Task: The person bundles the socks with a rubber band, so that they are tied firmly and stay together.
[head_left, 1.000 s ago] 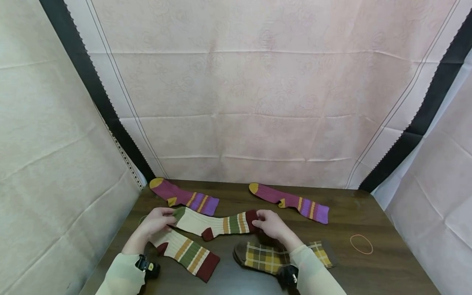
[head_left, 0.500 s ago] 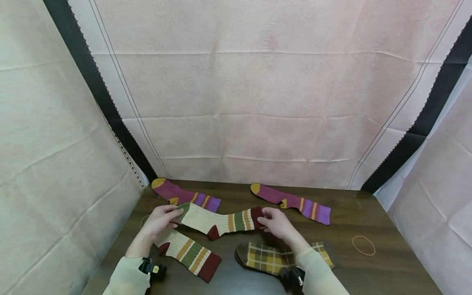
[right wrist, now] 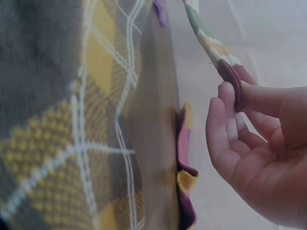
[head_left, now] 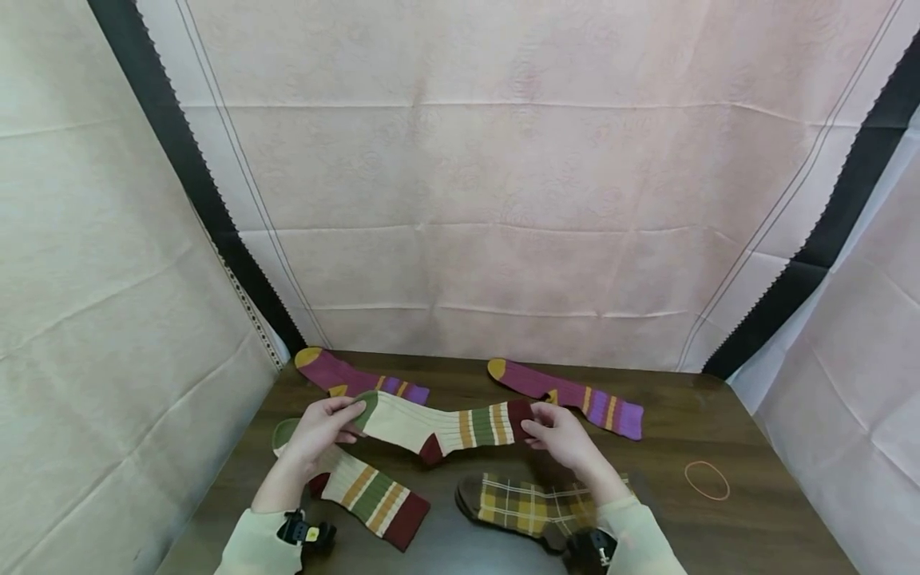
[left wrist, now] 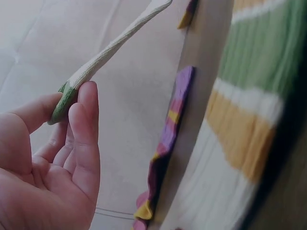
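A cream sock [head_left: 410, 423] with a green toe, dark red heel and cuff and green and tan stripes is stretched between both hands above the table. My left hand [head_left: 321, 438] pinches its green toe between thumb and fingers, plainly seen in the left wrist view. At the other end my right hand [head_left: 564, 439] pinches the dark red cuff [right wrist: 232, 84]. Below the left hand lies a matching striped sock [head_left: 374, 499], partly covered by that hand. Under the right forearm is a yellow and grey plaid sock [head_left: 513, 507], partly hidden by the wrist.
Two purple socks with yellow toes lie at the back of the table: the left purple sock [head_left: 338, 371] and the right purple sock [head_left: 546, 383]. A thin rubber band [head_left: 707, 481] rests at the right. A pale cloth wall [head_left: 503, 239] stands behind the table.
Both hands have moved slightly right and up with the striped sock held between them. More of the matching sock's green toe now shows beside the left hand.
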`<state>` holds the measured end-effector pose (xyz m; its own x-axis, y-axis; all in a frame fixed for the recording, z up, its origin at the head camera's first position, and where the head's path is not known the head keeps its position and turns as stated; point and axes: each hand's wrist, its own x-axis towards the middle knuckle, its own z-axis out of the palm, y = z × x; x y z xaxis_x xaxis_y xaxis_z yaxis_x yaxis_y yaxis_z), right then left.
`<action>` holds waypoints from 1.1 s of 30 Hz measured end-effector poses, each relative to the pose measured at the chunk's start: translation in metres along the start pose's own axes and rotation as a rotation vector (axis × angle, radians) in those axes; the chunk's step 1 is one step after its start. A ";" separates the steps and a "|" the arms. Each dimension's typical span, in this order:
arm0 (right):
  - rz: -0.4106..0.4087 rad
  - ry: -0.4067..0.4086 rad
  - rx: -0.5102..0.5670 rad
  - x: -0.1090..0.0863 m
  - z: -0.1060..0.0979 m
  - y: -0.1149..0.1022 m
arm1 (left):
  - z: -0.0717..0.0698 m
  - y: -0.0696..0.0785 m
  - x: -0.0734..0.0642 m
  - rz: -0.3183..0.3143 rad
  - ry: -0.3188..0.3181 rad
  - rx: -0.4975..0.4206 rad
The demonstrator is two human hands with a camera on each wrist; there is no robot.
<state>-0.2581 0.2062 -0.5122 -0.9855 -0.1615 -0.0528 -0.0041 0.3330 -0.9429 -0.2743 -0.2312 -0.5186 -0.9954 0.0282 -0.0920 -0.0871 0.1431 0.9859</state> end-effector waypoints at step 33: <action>0.002 0.034 0.117 -0.039 -0.038 0.016 | 0.024 0.010 -0.019 0.062 -0.168 -0.081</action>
<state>-0.2266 0.2535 -0.5127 -0.9906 -0.1293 -0.0451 0.0154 0.2226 -0.9748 -0.2550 -0.2067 -0.5107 -0.9786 0.2003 -0.0463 -0.0358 0.0558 0.9978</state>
